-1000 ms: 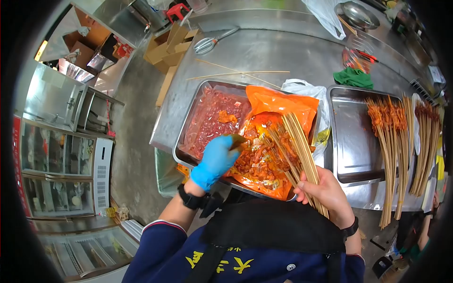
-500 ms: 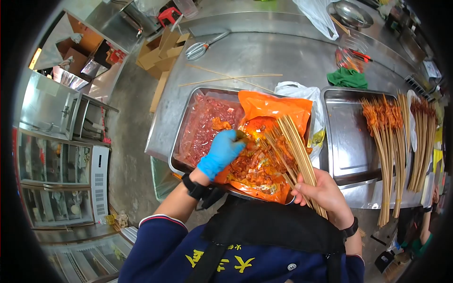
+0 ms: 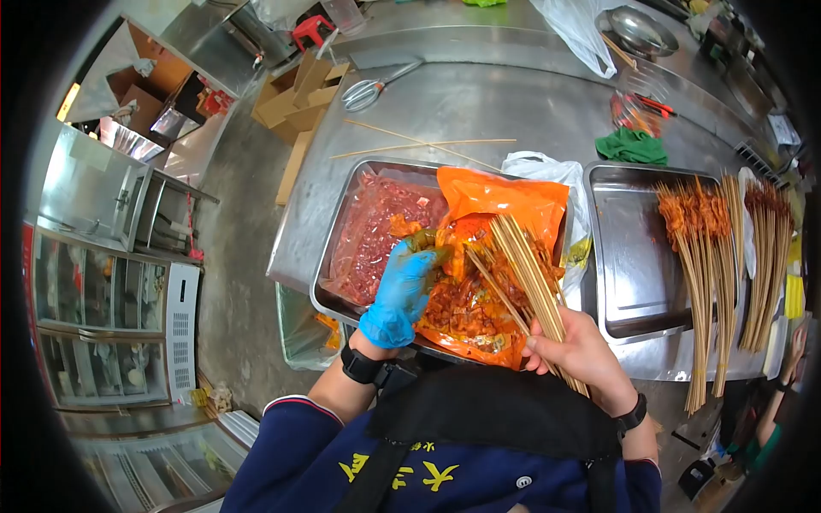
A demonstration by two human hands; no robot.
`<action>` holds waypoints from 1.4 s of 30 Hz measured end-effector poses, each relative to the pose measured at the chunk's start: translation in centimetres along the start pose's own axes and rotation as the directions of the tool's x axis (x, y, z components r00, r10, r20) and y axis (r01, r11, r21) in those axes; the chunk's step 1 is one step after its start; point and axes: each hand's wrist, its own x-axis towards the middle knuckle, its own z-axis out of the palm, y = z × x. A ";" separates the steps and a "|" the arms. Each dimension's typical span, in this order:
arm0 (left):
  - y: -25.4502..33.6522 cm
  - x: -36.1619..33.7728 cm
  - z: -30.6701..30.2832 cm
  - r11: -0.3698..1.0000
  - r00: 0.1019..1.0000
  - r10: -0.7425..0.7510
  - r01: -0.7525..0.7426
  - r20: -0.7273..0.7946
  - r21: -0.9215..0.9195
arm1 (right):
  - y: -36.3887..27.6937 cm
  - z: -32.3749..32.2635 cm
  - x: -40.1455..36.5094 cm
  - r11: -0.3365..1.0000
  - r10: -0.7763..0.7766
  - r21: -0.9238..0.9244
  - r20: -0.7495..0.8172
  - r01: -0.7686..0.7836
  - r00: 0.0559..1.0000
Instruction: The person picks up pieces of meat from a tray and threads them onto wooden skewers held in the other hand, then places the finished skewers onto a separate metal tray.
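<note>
My right hand [image 3: 575, 346] is bare and wrapped round a thick bundle of bamboo skewers [image 3: 530, 274], whose upper ends lean over the meat. In a blue glove with sauce-stained fingertips, my left hand [image 3: 405, 282] is curled above the marinated meat [image 3: 470, 303]; what its fingers hold, if anything, is hidden. The red, oily meat lies in an opened orange bag [image 3: 505, 198]. That bag sits in a metal tray [image 3: 352, 184], beside a clear bag of raw red meat [image 3: 385, 227]. One or two skewers stick out from the bundle towards the glove.
To the right, a second metal tray [image 3: 629, 256] bears loaded meat skewers [image 3: 697, 214], with more skewers beyond. Loose skewers [image 3: 462, 141], scissors [image 3: 363, 94] and a green cloth [image 3: 631, 145] lie on the steel table [image 3: 487, 94]. A lined bin [image 3: 299, 329] stands at the left.
My left hand has turned more upright over the meat, its wrist shifting right and down. The skewer bundle in my right hand has tilted slightly left.
</note>
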 end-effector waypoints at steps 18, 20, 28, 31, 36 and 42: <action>0.2 -0.1 2.5 0.971 0.993 0.049 -0.073 -0.107 -0.226 | -0.1 0.3 -0.1 1.000 -0.019 0.005 -0.027 0.019 0.999; 0.2 -0.1 2.5 0.974 0.995 0.047 -0.066 -0.091 -0.217 | -0.1 0.3 -0.1 1.000 -0.017 0.007 -0.028 0.018 0.999; -0.7 0.0 1.8 0.935 0.992 0.082 -0.109 -0.095 -0.337 | 0.2 0.3 0.1 0.999 -0.032 0.028 -0.026 0.032 0.999; -0.6 0.2 1.7 0.953 0.992 0.083 -0.106 -0.091 -0.283 | 0.1 0.3 0.0 1.000 -0.009 0.024 -0.023 0.009 1.000; -0.2 0.0 2.9 0.976 0.992 0.071 -0.091 -0.101 -0.200 | 0.4 0.1 0.1 0.999 -0.030 0.022 0.002 0.030 1.000; -0.7 0.3 2.2 0.993 0.999 0.039 -0.042 -0.031 -0.113 | 0.3 0.1 0.0 0.999 -0.034 0.025 0.007 0.034 0.999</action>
